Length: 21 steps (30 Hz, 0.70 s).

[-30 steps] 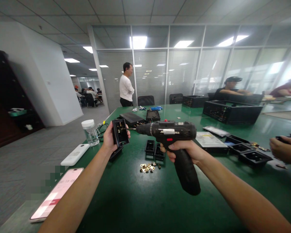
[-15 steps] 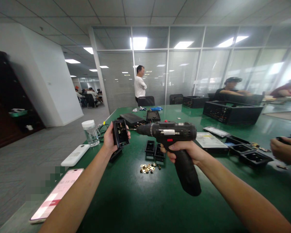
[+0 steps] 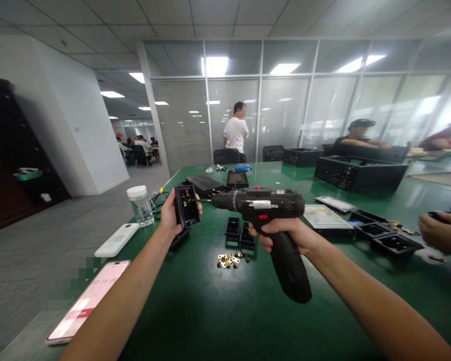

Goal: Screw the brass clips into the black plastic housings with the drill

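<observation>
Both forearms reach forward, the left hand (image 3: pixel 172 213) curled upright, the right hand (image 3: pixel 281 233) in a closed grip.

The phone (image 3: pixel 88 301) is partly hidden behind the forearm (image 3: pixel 122 296).

- The left hand (image 3: pixel 169 213) and the right hand (image 3: pixel 281 230) are seen bare.
- The smooth left forearm (image 3: pixel 131 288) and right forearm (image 3: pixel 364 288) are left uncovered as far as shown.
- Both are narrowed toward bare wrists (image 3: pixel 311 245).
- Some fingers are partly hidden.
</observation>
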### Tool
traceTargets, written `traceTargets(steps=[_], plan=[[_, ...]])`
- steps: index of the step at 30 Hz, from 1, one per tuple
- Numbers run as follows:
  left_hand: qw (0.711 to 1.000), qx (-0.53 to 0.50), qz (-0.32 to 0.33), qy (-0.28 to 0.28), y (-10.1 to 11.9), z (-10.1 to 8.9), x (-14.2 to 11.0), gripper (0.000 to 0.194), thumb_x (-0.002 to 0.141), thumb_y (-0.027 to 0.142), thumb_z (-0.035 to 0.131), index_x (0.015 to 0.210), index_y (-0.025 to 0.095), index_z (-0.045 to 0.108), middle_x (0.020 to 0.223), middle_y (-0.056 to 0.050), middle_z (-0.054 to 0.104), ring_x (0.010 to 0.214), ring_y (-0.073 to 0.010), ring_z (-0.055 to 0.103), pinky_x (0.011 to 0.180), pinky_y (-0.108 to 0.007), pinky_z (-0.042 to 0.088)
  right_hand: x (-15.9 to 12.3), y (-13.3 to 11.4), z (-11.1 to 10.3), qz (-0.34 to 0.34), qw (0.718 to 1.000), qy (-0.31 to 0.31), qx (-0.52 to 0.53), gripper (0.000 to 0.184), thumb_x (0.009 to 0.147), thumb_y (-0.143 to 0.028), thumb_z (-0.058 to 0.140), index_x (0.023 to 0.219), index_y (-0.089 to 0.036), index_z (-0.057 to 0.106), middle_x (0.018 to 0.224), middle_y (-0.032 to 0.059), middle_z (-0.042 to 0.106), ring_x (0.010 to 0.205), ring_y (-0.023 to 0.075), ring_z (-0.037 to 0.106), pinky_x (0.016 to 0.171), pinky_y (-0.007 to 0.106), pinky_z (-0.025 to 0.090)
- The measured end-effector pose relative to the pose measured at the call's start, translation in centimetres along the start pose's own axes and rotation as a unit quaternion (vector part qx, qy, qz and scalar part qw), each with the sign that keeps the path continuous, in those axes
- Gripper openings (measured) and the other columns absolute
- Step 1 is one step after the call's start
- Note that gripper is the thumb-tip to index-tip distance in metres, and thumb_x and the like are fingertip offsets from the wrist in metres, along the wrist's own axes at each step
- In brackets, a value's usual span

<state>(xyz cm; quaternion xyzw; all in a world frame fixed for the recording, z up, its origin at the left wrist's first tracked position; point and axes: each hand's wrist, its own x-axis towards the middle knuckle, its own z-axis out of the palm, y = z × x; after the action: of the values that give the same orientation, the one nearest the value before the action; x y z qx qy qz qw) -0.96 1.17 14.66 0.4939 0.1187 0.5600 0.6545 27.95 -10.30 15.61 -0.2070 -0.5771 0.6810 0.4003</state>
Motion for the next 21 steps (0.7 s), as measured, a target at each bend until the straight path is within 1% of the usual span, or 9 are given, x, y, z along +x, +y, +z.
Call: traceTargets(steps=[4, 11, 15, 21], plan=[[1.0, -0.009, 0.004, 0.009, -0.02, 0.07, 0.03, 0.052, 0.093, 0.053, 0.043, 0.094, 0.008, 0.068, 0.086, -0.011, 0.068, 0.069, -0.0227, 0.068, 0.062, -0.036, 0.058, 0.04, 0.03, -0.08, 0.002, 1.0, -0.002, 0.004, 0.023, 0.075, -0.023, 0.069, 0.093, -0.01, 0.065, 0.089, 0.0062, 0.06, 0.059, 0.0064, 0.053, 0.055, 0.02, 0.05], [1.0, -0.007, 0.001, -0.008, -0.15, -0.36, 0.09, 0.054, 0.094, 0.055, 0.041, 0.097, 0.008, 0.069, 0.082, -0.012, 0.068, 0.067, -0.0231, 0.068, 0.058, -0.035, 0.056, 0.01, -0.07, 0.27, 0.009, 1.0, 0.018, 0.02, 0.023, 0.074, -0.023, 0.07, 0.092, -0.01, 0.066, 0.088, 0.0058, 0.06, 0.058, 0.0063, 0.053, 0.054, 0.019, 0.05], [1.0, -0.002, -0.002, -0.019, -0.2, -0.54, 0.07, 0.055, 0.094, 0.056, 0.041, 0.097, 0.008, 0.069, 0.082, -0.012, 0.068, 0.067, -0.0236, 0.068, 0.056, -0.035, 0.056, -0.09, -0.1, 0.41, 0.008, 0.999, 0.019, 0.026, 0.023, 0.073, -0.023, 0.071, 0.091, -0.01, 0.066, 0.088, 0.0062, 0.06, 0.058, 0.0066, 0.054, 0.053, 0.02, 0.049], [1.0, -0.009, 0.004, -0.006, -0.1, -0.17, -0.02, 0.052, 0.092, 0.054, 0.045, 0.096, 0.008, 0.069, 0.084, -0.012, 0.069, 0.069, -0.023, 0.068, 0.059, -0.036, 0.058, -0.07, -0.14, 0.49, 0.008, 0.999, 0.016, 0.03, 0.023, 0.072, -0.022, 0.071, 0.091, -0.01, 0.065, 0.087, 0.0058, 0.06, 0.058, 0.0066, 0.054, 0.053, 0.02, 0.049]])
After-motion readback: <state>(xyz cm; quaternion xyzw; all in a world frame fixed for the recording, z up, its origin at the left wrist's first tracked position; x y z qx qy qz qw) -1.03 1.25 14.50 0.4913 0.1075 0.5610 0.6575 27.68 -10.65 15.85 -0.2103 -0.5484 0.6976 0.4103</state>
